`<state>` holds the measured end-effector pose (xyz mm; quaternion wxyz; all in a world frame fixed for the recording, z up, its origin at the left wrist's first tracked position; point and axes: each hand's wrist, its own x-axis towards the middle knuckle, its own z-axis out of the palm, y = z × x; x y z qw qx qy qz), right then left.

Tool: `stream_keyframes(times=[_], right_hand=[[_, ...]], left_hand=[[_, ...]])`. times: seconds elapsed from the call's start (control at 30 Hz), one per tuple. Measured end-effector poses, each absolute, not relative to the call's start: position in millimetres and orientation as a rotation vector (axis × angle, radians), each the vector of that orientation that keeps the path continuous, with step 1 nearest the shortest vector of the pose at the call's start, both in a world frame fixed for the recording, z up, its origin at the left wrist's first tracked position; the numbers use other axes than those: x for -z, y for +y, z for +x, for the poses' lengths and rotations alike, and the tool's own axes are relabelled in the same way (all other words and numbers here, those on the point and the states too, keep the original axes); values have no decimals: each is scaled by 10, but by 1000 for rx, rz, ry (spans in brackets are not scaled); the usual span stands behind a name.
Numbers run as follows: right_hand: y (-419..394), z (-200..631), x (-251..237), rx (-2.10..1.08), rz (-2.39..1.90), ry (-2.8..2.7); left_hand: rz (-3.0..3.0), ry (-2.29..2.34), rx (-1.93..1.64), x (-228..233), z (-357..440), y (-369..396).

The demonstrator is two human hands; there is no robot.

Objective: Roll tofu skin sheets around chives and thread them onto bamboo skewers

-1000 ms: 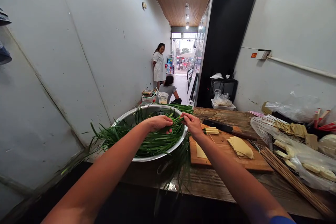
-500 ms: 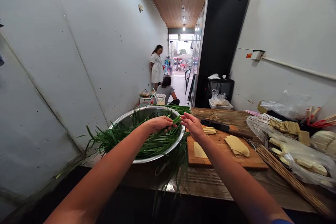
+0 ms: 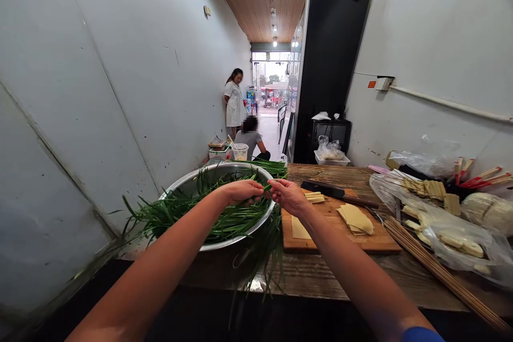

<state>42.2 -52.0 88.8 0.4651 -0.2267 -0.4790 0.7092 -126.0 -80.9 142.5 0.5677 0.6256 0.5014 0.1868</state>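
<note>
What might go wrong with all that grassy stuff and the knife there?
Some greens hang over the rim of the basin, so a tug might drag them out. The knife lies near the right hand, so a careless reach could bump it. The skewers lie near the front edge of the table and might roll off.

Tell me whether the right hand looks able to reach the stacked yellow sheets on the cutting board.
Probably yes: the stacked yellow sheets lie uncovered on the cutting board, near the right hand, though it is handling green stalks.
</note>
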Motion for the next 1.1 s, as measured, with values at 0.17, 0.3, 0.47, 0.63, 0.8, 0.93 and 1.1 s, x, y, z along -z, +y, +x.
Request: stream_keyframes(times=[0.17, 0.3, 0.47, 0.63, 0.8, 0.93, 1.1], right_hand=[[-527, 434, -908, -1651, -594, -1232], [-508, 461, -871, -1606, -633, -1187], [-501, 634, -946, -1076, -942, -1578], [-656, 565, -1254, -47, -989, -2349], [-702, 343, -1478, 146, -1103, -2609], [-559, 560, -1565, -39, -958, -2582], [-527, 1103, -1595, -797, -924, -2354]], left_hand=[[1580, 1169, -459, -1466, -1255, -844], [1762, 1322, -489, -1502, -1261, -864], [1951, 1510, -518, -1527, -1245, -877], [2037, 1538, -520, -1480, -1187, -829], [1965, 1474, -542, -1467, -1124, -779], [2022, 1377, -582, -1587, -1078, -816], [2229, 1349, -681, -1713, -839, -895]])
